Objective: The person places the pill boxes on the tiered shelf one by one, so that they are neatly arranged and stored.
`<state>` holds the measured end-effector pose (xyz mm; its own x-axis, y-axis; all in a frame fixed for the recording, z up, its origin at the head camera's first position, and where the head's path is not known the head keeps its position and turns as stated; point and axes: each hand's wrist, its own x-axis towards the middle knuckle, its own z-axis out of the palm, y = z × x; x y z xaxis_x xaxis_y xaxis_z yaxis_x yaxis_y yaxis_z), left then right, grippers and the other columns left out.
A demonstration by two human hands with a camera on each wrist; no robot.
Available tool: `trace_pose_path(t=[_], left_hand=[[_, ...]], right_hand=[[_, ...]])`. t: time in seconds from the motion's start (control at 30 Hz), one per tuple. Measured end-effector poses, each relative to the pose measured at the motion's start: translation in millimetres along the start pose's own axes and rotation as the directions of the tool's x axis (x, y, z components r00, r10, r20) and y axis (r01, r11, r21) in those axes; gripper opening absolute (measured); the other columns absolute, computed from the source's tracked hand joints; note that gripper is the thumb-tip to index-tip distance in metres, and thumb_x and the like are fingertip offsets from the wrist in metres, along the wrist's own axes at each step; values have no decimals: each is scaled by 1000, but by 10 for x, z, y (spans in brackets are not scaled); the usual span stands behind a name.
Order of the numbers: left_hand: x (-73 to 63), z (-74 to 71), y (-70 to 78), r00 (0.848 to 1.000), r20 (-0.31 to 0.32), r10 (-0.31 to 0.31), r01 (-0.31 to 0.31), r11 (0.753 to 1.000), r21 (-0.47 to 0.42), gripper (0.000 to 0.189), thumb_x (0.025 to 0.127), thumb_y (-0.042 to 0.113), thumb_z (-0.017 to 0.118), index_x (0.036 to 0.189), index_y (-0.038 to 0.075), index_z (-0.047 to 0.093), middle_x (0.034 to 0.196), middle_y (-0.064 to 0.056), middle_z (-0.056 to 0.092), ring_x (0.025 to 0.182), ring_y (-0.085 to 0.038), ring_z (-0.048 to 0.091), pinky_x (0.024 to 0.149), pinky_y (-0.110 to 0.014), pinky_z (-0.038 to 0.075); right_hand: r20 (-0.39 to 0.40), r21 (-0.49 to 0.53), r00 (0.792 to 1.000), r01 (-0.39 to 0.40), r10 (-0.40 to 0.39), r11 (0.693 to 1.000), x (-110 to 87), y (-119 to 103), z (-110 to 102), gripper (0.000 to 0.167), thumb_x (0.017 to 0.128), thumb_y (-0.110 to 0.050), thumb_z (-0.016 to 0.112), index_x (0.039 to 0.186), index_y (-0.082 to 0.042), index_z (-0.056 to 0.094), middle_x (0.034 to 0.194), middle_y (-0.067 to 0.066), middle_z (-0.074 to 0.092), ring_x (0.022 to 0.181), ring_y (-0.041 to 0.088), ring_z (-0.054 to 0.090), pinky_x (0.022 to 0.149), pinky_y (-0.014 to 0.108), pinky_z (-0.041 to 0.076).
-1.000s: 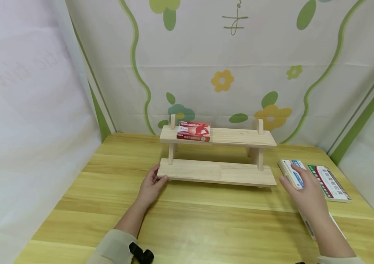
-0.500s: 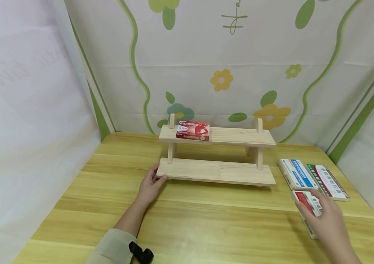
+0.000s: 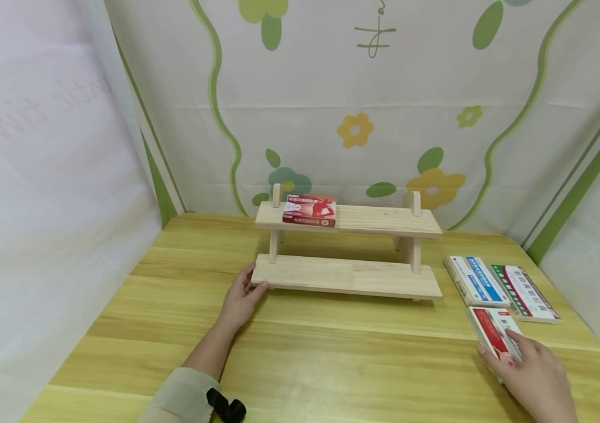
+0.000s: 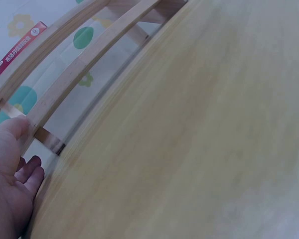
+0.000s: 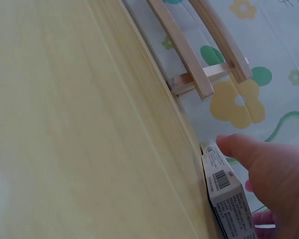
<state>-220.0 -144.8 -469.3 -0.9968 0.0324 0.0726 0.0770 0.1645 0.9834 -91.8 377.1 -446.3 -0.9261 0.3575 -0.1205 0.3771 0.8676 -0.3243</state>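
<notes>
A two-tier wooden shelf [image 3: 347, 276] stands on the table, its upper board carrying a red medicine box [image 3: 310, 210] near the left end. My left hand [image 3: 240, 299] grips the left end of the lower board, thumb at the front edge and fingers lower down, as the left wrist view shows. At the right, my right hand [image 3: 538, 370] holds a red-and-white medicine box [image 3: 492, 329] lying on the table, thumb along its left edge and fingers over the other side. The box's near end is partly hidden by the hand; the right wrist view shows its printed side [image 5: 222, 174].
Beyond the held box lie a blue-and-white medicine box [image 3: 476, 281] and a green, white and maroon one [image 3: 526, 294], side by side. A flower-printed cloth [image 3: 358, 82] hangs behind the wooden table [image 3: 331, 364], with white cloth at both sides.
My right hand has moved from over the blue-and-white box toward the near right, onto the red-and-white box. My left hand and the shelf have stayed put.
</notes>
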Motion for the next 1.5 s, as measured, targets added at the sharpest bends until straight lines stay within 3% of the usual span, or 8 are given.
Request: trace_pose_path(t=[0.3, 0.67, 0.87, 1.07, 1.2, 1.5], left_hand=[[0, -6, -6, 1000, -4, -16, 16, 1000, -1, 67, 97, 16, 63, 153, 5, 28, 155, -18, 38, 142, -31, 40, 117, -46, 35], [-8, -9, -6, 1000, -4, -10, 10, 1000, -1, 67, 97, 17, 62, 153, 5, 28, 154, -20, 38, 140, -32, 41, 116, -47, 36], [-7, -3, -16, 1000, -12, -5, 5, 1000, 4, 66, 97, 16, 63, 152, 4, 29, 153, -21, 40, 138, -34, 44, 114, -48, 38], [-9, -2, -5, 1000, 4, 1, -1, 1000, -9, 65, 98, 15, 61, 152, 3, 28, 154, -22, 37, 141, -34, 41, 116, -48, 36], [-8, 0, -6, 1000, 3, 4, -4, 1000, -9, 66, 97, 14, 61, 152, 2, 27, 155, -22, 36, 141, -34, 39, 116, -48, 35], [-3, 3, -32, 1000, -12, 3, -3, 1000, 0, 67, 96, 14, 63, 152, 3, 28, 154, -21, 37, 142, -34, 39, 116, -48, 36]], right_hand=[[52, 10, 996, -74, 73, 997, 23, 51, 55, 104, 86, -74, 51, 144, 10, 30, 135, 46, 25, 120, 64, 26, 95, 72, 28], [33, 66, 991, -128, 126, 990, 3, -28, 16, 99, 90, -70, 48, 150, 4, 25, 140, 44, 20, 122, 63, 22, 98, 73, 27], [-47, 73, 999, -23, 27, 997, 1, -96, -59, 93, 92, -66, 50, 149, 5, 29, 138, 44, 25, 120, 62, 25, 95, 72, 27], [-158, 82, 984, 102, -88, 991, 33, -193, -132, 85, 93, -59, 55, 147, 4, 34, 138, 44, 28, 120, 63, 24, 93, 72, 26], [-189, 99, 975, 138, -118, 985, 61, -286, -190, 83, 93, -57, 56, 148, 1, 35, 140, 44, 27, 119, 65, 25, 91, 73, 27], [-181, 129, 964, 219, -194, 967, 169, -615, -404, 82, 93, -56, 57, 150, -2, 34, 145, 43, 24, 128, 67, 21, 94, 79, 24]])
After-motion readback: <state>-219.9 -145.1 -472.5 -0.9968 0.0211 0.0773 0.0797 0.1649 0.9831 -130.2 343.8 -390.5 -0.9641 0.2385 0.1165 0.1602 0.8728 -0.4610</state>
